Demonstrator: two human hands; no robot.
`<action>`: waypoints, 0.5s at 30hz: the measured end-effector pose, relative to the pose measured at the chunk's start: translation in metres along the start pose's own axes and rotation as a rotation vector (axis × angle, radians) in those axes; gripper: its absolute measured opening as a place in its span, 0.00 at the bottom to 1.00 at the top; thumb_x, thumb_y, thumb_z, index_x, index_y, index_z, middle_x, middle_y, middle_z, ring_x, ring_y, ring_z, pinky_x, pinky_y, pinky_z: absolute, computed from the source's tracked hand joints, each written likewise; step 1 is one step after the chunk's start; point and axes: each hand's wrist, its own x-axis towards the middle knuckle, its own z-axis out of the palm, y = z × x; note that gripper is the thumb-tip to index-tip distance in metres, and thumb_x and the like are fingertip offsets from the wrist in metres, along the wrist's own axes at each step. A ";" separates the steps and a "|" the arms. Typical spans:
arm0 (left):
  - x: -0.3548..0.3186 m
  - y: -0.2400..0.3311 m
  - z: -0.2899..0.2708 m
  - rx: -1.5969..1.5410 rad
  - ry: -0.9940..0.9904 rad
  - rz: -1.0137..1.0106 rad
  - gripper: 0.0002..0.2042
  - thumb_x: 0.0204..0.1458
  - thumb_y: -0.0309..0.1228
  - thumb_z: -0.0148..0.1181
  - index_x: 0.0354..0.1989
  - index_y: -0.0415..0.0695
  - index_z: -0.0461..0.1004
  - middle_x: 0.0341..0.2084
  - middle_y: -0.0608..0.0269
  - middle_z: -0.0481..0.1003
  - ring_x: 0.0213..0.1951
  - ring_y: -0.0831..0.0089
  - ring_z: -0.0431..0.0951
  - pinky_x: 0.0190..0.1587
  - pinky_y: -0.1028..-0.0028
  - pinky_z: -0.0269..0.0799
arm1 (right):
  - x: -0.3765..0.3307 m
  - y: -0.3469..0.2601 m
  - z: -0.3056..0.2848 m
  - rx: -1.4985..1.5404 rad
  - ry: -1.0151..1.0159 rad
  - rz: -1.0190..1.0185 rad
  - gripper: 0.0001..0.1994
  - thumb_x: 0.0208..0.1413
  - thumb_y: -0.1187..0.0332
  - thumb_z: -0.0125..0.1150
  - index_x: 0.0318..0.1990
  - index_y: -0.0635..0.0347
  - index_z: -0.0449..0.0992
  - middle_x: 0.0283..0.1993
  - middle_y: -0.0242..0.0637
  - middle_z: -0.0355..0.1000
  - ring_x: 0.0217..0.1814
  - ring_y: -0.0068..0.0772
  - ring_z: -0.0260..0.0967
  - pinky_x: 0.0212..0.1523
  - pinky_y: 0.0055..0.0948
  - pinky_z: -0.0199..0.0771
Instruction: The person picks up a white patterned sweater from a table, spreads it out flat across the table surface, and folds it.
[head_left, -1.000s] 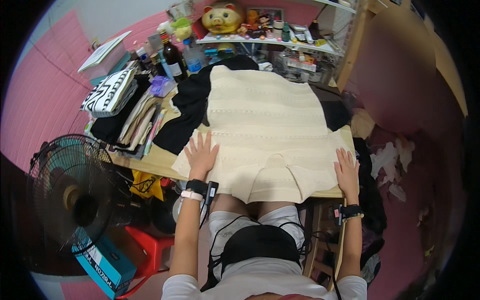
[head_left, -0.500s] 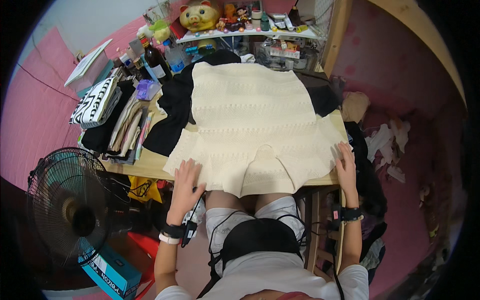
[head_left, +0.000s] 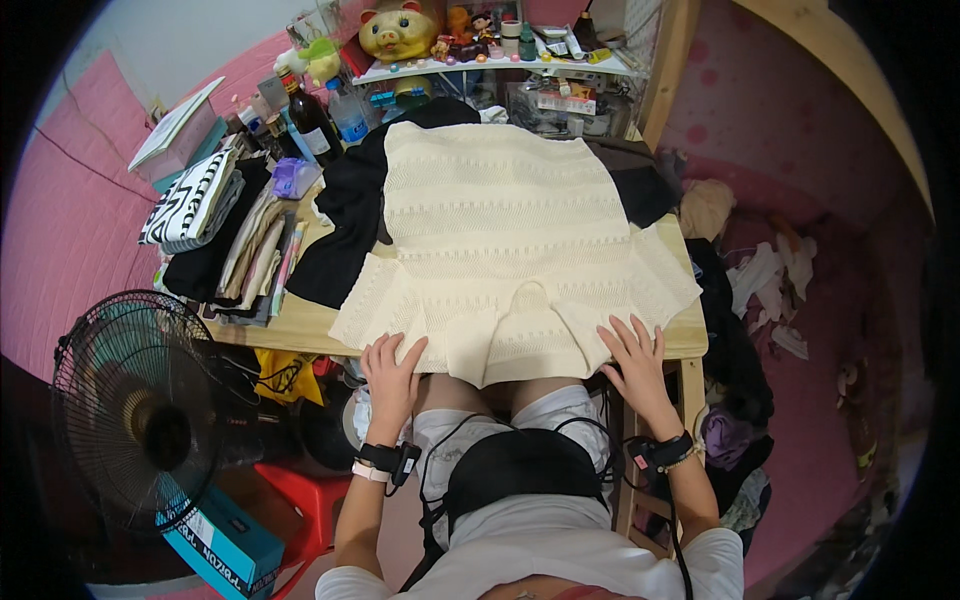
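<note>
Cream knitted garment (head_left: 515, 240) lies spread flat across your wooden table (head_left: 300, 328), its hem hanging over the near edge. Your left hand (head_left: 392, 372) and right hand (head_left: 634, 352) press flat on that hem, fingers spread, gripping nothing. Black cloth (head_left: 345, 235) lies left of the garment.

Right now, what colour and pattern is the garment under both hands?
Cream knit garment with horizontal openwork bands, clearest in the head view.

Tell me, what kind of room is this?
Probably a small home bedroom or living space: a cream knitted garment spread on a cluttered wooden table, folded clothes stacked beside it, a pig-shaped bank on the shelf.
</note>
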 end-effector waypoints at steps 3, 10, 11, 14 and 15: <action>-0.001 -0.002 0.000 -0.055 -0.008 0.007 0.24 0.42 0.22 0.56 0.52 0.53 0.71 0.49 0.54 0.65 0.57 0.55 0.61 0.60 0.53 0.49 | 0.000 0.000 0.001 0.041 0.038 -0.004 0.30 0.46 0.66 0.64 0.60 0.43 0.65 0.64 0.33 0.57 0.67 0.46 0.47 0.65 0.55 0.35; -0.007 -0.004 -0.002 -0.121 0.024 0.026 0.24 0.42 0.20 0.54 0.51 0.50 0.72 0.48 0.54 0.67 0.54 0.59 0.65 0.60 0.58 0.51 | -0.004 0.002 0.005 0.115 0.090 0.006 0.24 0.46 0.71 0.61 0.55 0.45 0.71 0.60 0.34 0.62 0.66 0.45 0.51 0.65 0.52 0.37; -0.007 -0.004 -0.003 -0.121 0.024 0.026 0.24 0.42 0.20 0.54 0.51 0.50 0.72 0.48 0.54 0.67 0.54 0.59 0.65 0.60 0.58 0.51 | -0.005 0.002 0.006 0.126 0.106 0.001 0.24 0.47 0.72 0.60 0.55 0.45 0.71 0.59 0.34 0.63 0.65 0.45 0.51 0.65 0.50 0.37; -0.007 -0.007 -0.003 -0.110 0.043 0.044 0.24 0.41 0.19 0.53 0.51 0.50 0.73 0.47 0.55 0.68 0.53 0.60 0.66 0.58 0.60 0.53 | -0.007 0.006 0.011 0.167 0.138 -0.001 0.23 0.47 0.74 0.59 0.53 0.47 0.72 0.57 0.35 0.64 0.63 0.44 0.53 0.65 0.48 0.38; -0.006 -0.008 -0.003 -0.104 0.038 0.056 0.24 0.41 0.19 0.53 0.51 0.50 0.73 0.47 0.56 0.68 0.53 0.60 0.66 0.57 0.61 0.54 | -0.007 0.007 0.011 0.196 0.156 0.003 0.22 0.47 0.74 0.59 0.53 0.48 0.72 0.56 0.35 0.64 0.62 0.43 0.54 0.64 0.47 0.38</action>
